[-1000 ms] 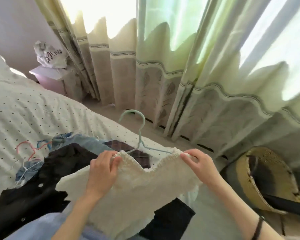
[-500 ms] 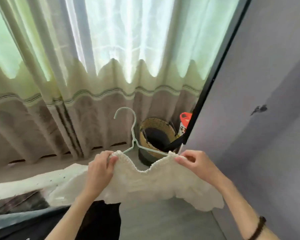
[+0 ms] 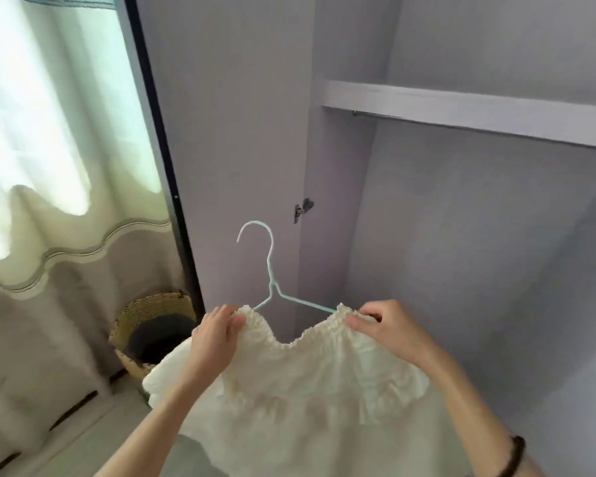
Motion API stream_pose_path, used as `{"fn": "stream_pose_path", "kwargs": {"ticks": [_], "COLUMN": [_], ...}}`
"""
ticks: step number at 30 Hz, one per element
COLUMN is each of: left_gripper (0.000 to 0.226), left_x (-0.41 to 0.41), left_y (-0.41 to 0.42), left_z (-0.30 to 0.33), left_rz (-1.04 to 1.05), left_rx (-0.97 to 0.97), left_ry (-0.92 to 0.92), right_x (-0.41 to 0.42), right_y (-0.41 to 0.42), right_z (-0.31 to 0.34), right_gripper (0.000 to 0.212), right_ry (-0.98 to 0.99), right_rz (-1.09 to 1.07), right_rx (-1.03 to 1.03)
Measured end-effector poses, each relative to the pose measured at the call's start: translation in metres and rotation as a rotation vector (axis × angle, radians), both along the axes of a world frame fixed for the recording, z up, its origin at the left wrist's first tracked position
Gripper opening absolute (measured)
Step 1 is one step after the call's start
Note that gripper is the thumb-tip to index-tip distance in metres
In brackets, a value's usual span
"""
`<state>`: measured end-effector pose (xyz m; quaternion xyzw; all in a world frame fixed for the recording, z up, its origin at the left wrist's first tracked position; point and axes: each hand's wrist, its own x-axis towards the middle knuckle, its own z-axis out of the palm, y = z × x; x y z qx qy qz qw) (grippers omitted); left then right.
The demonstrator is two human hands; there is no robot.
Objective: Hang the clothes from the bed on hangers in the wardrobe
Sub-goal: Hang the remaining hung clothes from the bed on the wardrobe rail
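Cream ruffled top (image 3: 310,383) hangs on a pale blue wire hanger (image 3: 270,270), held up in front of the open wardrobe (image 3: 444,235), below its rail (image 3: 375,116). The left hand (image 3: 217,333) pinches the gathered neckline at one shoulder and the right hand (image 3: 387,327) pinches the other, fingers curled into the fabric. It looks light, soft and limp, so it should slide off a thin wire easily; the elastic ruffle probably gives the best purchase. To hook it, one hand would likely need to shift to the hanger's neck. Whether the hanger ends sit fully inside the shoulders is hidden.
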<state>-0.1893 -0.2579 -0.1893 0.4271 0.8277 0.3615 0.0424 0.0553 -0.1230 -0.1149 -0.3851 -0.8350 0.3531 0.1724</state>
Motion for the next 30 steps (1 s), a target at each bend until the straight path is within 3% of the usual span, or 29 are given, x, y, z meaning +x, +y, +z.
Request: {"fn": "stream_pose_path", "kwargs": {"ticks": [9,15,22,27,30], "left_gripper": [0.037,0.038,0.041,0.048,0.054], "left_x": [-0.002,-0.009,-0.034,-0.045,-0.054], "left_y": [0.151,0.222,0.316,0.390,0.431], "left_z": [0.007,0.010,0.064,0.136,0.176], "left_rz": [-0.405,-0.606,-0.624,-0.535,-0.500], "left_rx": [-0.138,-0.244,0.029,0.405,0.480], "left_ry": [-0.047,-0.018,0.221,0.388,0.476], "right_x": [0.016,0.005,-0.032,-0.070,-0.091], "right_y": [0.057,0.096,0.192,0.269,0.310], "right_z": [0.004,-0.016,-0.018,-0.006,0.004], "right_gripper": [0.032,0.038,0.042,0.021,0.029], "right_ry": [-0.106,-0.060,0.193,0.359,0.406], "right_rz": [-0.362,-0.631,-0.760,-0.735,-0.712], "right_rx": [0.093,0.038,-0.141,-0.246,-0.241]}}
